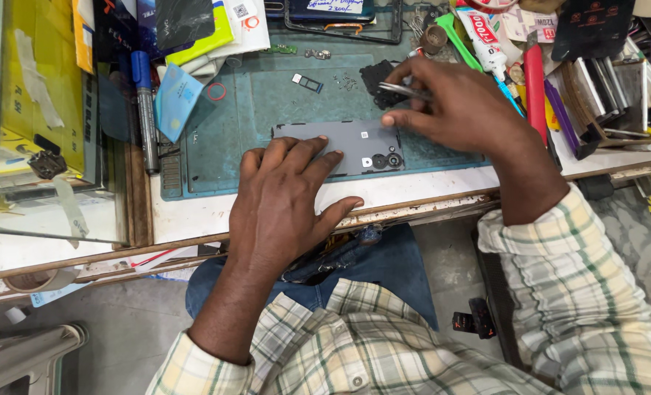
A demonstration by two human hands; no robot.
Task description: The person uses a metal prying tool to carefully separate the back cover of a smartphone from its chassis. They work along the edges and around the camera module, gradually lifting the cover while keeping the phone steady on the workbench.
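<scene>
Left hand [285,197] flat, fingers spread, pinning grey slab phone, back up [338,148], on teal rubber mat [267,95] atop desk. Right hand [453,102] grip pinching metal tweezers [402,91] by black small part [381,77]. Step: part pickup, judged. Next needs steady tip placement.

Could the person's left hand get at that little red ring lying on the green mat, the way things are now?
Probably yes. The left hand rests flat on the grey phone back panel, and the small red ring lies in the open on the green work mat, up and to its left. Nothing stands between them; only bare mat.
</scene>
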